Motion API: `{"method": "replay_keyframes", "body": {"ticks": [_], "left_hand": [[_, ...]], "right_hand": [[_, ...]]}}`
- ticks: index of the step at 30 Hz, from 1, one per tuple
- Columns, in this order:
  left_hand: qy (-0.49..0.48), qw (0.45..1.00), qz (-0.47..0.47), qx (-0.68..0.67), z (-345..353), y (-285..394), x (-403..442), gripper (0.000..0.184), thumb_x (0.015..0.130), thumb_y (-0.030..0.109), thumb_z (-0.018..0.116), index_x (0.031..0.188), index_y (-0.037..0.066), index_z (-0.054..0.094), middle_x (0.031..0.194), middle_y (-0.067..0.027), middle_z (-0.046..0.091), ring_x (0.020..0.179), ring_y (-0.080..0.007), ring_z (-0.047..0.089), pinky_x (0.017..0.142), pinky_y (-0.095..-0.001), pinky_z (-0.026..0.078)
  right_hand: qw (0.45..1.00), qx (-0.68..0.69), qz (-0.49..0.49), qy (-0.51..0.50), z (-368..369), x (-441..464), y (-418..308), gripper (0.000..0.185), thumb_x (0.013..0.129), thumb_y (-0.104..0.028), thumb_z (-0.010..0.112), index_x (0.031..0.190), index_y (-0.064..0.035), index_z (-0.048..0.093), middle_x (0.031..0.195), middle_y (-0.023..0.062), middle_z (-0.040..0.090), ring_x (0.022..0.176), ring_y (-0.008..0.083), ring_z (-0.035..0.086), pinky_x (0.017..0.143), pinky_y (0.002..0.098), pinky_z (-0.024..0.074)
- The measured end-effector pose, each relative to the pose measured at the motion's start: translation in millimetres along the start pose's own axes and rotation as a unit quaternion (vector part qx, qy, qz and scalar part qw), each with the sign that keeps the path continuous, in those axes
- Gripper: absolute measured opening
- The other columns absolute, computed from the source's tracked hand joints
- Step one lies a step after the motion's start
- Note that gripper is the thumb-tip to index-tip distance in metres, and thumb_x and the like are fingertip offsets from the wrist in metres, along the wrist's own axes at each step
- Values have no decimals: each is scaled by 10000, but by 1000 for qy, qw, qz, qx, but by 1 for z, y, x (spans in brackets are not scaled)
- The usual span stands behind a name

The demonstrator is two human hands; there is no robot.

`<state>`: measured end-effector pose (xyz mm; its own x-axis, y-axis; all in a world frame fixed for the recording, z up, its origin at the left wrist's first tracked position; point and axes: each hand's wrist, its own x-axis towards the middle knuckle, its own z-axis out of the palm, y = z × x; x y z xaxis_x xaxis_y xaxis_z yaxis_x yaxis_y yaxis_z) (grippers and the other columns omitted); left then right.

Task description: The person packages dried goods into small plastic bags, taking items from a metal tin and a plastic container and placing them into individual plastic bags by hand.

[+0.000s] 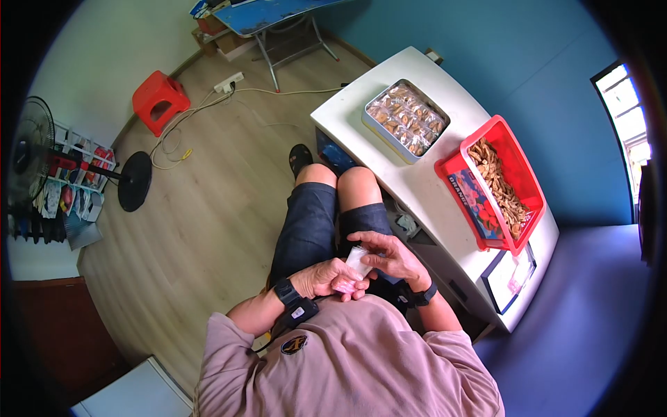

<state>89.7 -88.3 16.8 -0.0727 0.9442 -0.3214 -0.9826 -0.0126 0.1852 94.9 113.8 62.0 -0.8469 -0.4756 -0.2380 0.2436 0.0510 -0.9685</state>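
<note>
Above my lap, my left hand [326, 278] is closed round a small bundle of clear plastic bags [358, 260], with a pinkish part showing below its fingers. My right hand [390, 256] is beside it, thumb and fingers curved round the upper end of the bundle and touching it. To the right, on a white cabinet top [347, 108], stands a rectangular tin [406, 119] holding several small clear packets of brown dried pieces. Nearer to me on the same top, a red plastic basket [462, 167] holds loose brown dried slices [497, 184].
A framed white sheet [509, 278] lies at the cabinet's near end. On the floor are a red stool [160, 101], a power strip [228, 83] with cables and a standing fan [134, 181]. A blue folding table [267, 15] stands at the back.
</note>
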Motion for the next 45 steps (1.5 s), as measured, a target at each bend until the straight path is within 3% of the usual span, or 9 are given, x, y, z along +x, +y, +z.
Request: {"method": "replay_keyframes", "body": {"ticks": [5,8,18,27,28,36,41,43,45], "left_hand": [[17,999,-30,21,-5,-3,0,326,773,144,665,1038,-28,583,768,-94,580,704,-198,618,502,-227,521],[21,998,-42,46,-7,-1,1,299,769,112,650,1021,-36,588,763,-107,588,702,-191,625,502,-225,519],[-24,999,-4,43,-4,5,1,365,782,221,635,1069,-5,623,899,-135,643,802,-236,648,553,-250,546],[5,996,10,92,-11,21,0,295,819,43,607,1107,-16,635,1130,-210,658,1019,-235,646,873,-296,505],[9,995,8,95,-13,24,-1,282,822,46,605,1096,-17,636,1141,-217,656,1017,-226,644,875,-285,497],[-94,993,51,55,-21,65,25,138,815,136,644,873,12,623,826,-114,617,934,-315,642,782,-386,561],[-108,990,93,22,-24,104,50,164,766,167,654,772,47,543,765,-72,544,803,-268,599,678,-349,532],[-122,986,107,-24,-24,119,60,59,734,52,541,780,56,504,733,-54,473,731,-252,532,656,-349,483],[-129,986,101,-40,-30,127,69,67,740,71,549,779,57,497,741,-56,481,741,-253,535,670,-347,480]], "right_hand": [[982,-124,-105,-94,-7,4,15,392,873,26,567,1263,-13,571,1071,113,651,990,205,615,907,327,484],[998,-40,-1,-44,3,-2,-2,340,871,-2,578,1210,-2,605,1099,142,650,1002,246,628,907,340,487],[991,-102,-81,-17,10,3,18,203,943,-126,571,1068,17,642,983,133,670,926,224,639,835,334,501],[989,-114,-9,-94,3,24,-7,164,923,-100,609,1048,-6,657,953,120,663,867,234,660,756,327,537],[978,-158,-103,-94,0,31,-4,180,914,-92,613,1068,-6,647,961,132,661,862,266,666,768,347,539],[963,-241,-43,-114,-37,76,-38,276,900,-117,621,1154,-10,602,978,173,678,873,325,670,775,377,534],[938,-343,-2,-48,-81,109,-85,303,864,-126,667,1136,-1,619,925,167,683,836,296,682,745,362,540],[925,-354,-108,88,-111,125,-83,240,858,-88,671,1083,-8,652,910,154,683,792,253,680,725,331,541],[897,-391,-31,204,-137,144,-106,208,844,-77,670,1041,-11,670,895,152,683,747,208,664,677,315,519]]}}
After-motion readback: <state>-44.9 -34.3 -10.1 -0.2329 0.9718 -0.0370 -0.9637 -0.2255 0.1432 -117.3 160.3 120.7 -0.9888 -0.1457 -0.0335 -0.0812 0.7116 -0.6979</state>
